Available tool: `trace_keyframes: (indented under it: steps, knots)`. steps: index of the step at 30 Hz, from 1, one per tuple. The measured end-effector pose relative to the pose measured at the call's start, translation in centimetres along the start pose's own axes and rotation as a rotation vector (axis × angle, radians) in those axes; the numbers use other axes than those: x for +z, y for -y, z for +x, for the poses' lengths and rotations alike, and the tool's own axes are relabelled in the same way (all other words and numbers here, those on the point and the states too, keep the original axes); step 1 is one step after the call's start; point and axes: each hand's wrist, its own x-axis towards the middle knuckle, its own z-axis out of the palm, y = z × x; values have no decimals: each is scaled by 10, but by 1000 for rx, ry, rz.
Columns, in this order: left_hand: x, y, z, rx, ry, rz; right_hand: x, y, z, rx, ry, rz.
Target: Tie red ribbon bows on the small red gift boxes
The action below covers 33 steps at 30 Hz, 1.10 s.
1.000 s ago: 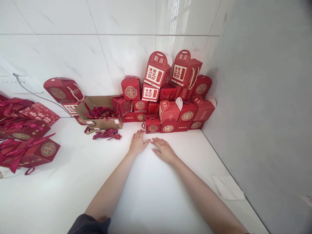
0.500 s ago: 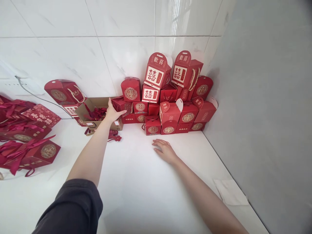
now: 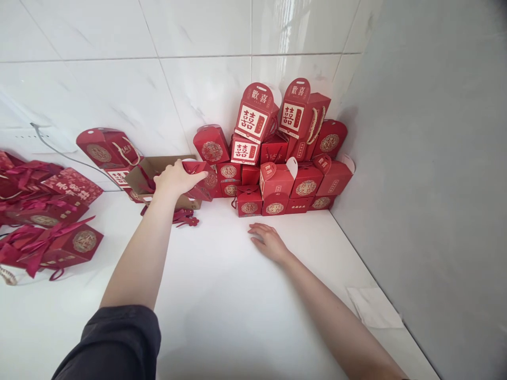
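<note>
My left hand [image 3: 176, 180] is closed round a red gift box [image 3: 206, 180] with a round gold emblem, tilted in front of the left end of the stack. Just beneath and behind that hand stands an open cardboard box [image 3: 180, 162] with dark red ribbon pieces in it; my forearm hides part of it. Dark red tassels [image 3: 185, 217] lie at its front. My right hand [image 3: 268, 241] rests on the white table [image 3: 237, 295], fingers loosely stretched out and holding nothing. It is in front of the stacked red gift boxes [image 3: 273, 182].
Red boxes tied with ribbon [image 3: 65, 245] lie at the left. Another red box with a rope handle [image 3: 105, 150] sits atop a box beside the carton. A grey cable [image 3: 71, 157] runs along the tiled wall [image 3: 99, 95]. A grey panel [image 3: 415, 174] bounds the right side.
My left hand has closed on the red gift box and pulled it slightly out from the stack, tilting it. The box above has sagged to the left. My right hand stays in place.
</note>
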Motion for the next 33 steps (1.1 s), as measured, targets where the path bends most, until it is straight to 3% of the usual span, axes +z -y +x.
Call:
trace_keyframes:
  steps: [5,8,13,18,22,25,28,33]
  knots:
    - [-10,3,-17,20,79,-62,0,0,-1,0,-12,42]
    - [-6,13,-39,121,127,-210,-1,2,-2,7,-26,89]
    - [39,27,-97,471,374,-637,-5,2,-3,76,-79,228]
    - [90,47,-143,546,616,-833,-34,10,-4,174,-159,326]
    - [91,57,-142,541,667,-857,-66,45,-7,157,-158,317]
    - [83,49,-131,587,642,-781,-75,77,-12,11,-24,162]
    - [82,36,-127,580,581,-696,-68,98,-21,-78,85,12]
    - [92,26,-132,514,581,-733,-47,102,-39,-198,-47,-66]
